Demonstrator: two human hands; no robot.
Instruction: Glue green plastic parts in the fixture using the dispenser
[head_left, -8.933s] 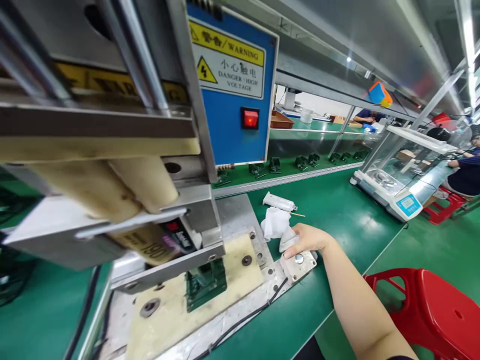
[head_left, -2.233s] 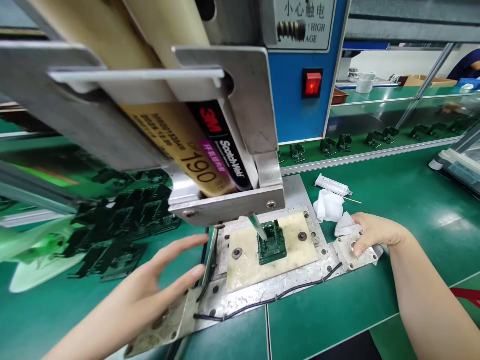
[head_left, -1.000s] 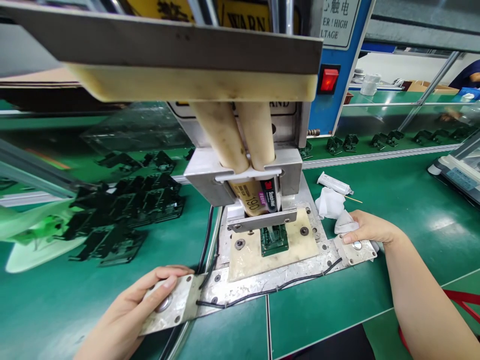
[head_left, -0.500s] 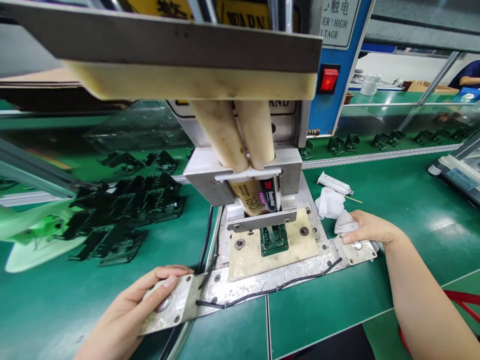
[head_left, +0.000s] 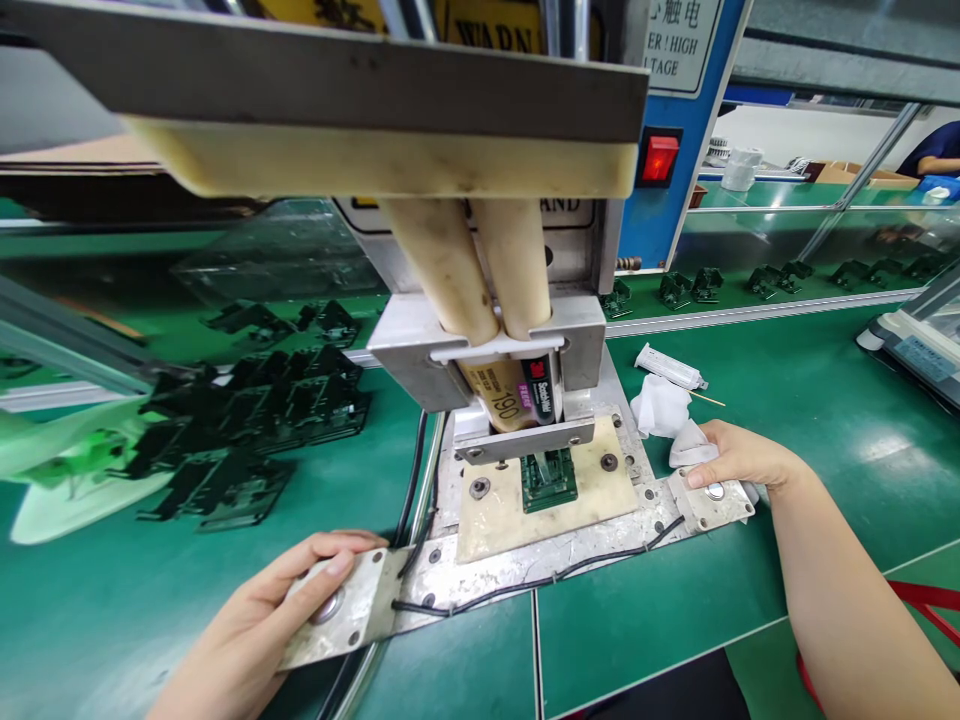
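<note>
My left hand grips the left metal button box, thumb beside its round button, fingers along the far edge. At the right end of the metal base, my right hand is closed round the other button box, its thumb on top near the button. Between them a green circuit board lies on the cream plate. Just above it, an adhesive cartridge marked 3M sits in the metal holder of the press. Two cream plungers reach down into the cartridge.
Dark parts crowd the bench at left beside a pale green object. White tissue and a syringe-like tube lie near my right hand. A black cable crosses the base. A co-worker's arm shows far right.
</note>
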